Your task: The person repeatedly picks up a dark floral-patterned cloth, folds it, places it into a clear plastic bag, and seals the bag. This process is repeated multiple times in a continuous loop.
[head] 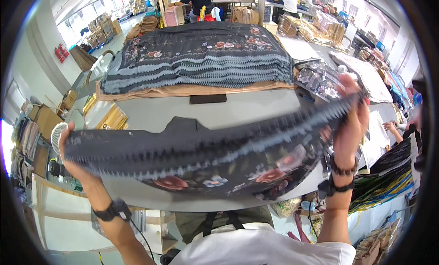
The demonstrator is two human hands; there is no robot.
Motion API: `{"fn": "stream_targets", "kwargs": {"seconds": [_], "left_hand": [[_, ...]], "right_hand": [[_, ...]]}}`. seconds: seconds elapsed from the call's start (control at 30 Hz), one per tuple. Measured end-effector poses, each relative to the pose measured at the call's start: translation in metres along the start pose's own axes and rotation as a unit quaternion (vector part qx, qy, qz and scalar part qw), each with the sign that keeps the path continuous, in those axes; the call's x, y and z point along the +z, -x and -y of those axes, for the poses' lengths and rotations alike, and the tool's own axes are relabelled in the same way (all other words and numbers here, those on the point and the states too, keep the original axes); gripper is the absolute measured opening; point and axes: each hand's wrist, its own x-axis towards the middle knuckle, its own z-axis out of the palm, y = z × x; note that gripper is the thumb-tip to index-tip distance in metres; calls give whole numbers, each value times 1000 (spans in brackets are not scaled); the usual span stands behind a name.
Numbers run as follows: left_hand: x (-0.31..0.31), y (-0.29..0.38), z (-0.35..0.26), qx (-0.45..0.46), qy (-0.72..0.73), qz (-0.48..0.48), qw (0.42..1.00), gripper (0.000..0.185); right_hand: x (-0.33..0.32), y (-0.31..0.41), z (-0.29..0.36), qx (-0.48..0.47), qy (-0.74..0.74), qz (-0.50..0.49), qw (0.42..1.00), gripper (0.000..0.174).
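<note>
A dark floral scarf [212,155] with a grey zigzag border is stretched between my two hands above the table, blurred by motion. My left hand [70,155] grips its left end. At the other end, held higher, my right hand [353,114] pinches the fabric. Red and blue printed flowers show on the part hanging below the border. Beyond it lies a thick stack of matching floral scarves [205,55] on brown paper [205,90]. A flat black object [208,99] rests on the table just in front of that stack.
Gold-coloured packets [106,114] lie at the table's left, and plastic-bagged floral pieces [320,79] at the right. A cardboard carton [65,217] stands at lower left. A co-worker's hand [391,127] is at the right edge. Another person [197,2] works behind the stack.
</note>
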Motion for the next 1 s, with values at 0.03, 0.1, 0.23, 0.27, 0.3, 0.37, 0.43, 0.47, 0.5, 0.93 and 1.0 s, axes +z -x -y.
{"fn": "stream_targets", "kwargs": {"seconds": [0.03,0.1,0.23,0.27,0.3,0.37,0.43,0.47,0.5,0.93,1.0], "left_hand": [[6,-18,0,31,-134,38,990,37],[32,-52,30,-78,-172,26,982,40],[68,-96,55,-162,-296,144,930,43],[70,-98,47,-85,-237,179,951,44],[72,-104,33,-53,-203,146,967,46],[61,-91,-2,76,-244,100,962,42],[43,-66,-36,236,-308,125,913,39],[32,-51,-50,242,-321,91,911,39],[19,-36,-64,271,-329,99,899,42],[-62,169,-15,-269,-463,503,678,29],[-67,153,0,-319,-492,484,649,31]], "right_hand": [[10,-11,-11,53,-65,55,995,26],[40,-41,-47,174,-51,75,981,27],[79,-87,-95,160,-37,-3,986,27],[75,-95,-92,135,-21,-5,991,27],[67,-99,-85,125,0,-40,991,28],[48,-100,-63,30,-112,-46,992,28],[10,-79,-36,-45,-92,-34,994,28],[-9,-60,-32,-42,-112,-48,992,27],[-31,-39,-29,-67,-110,-19,992,27],[-128,147,-64,53,271,606,746,32],[-115,130,-78,136,263,592,750,34]]}}
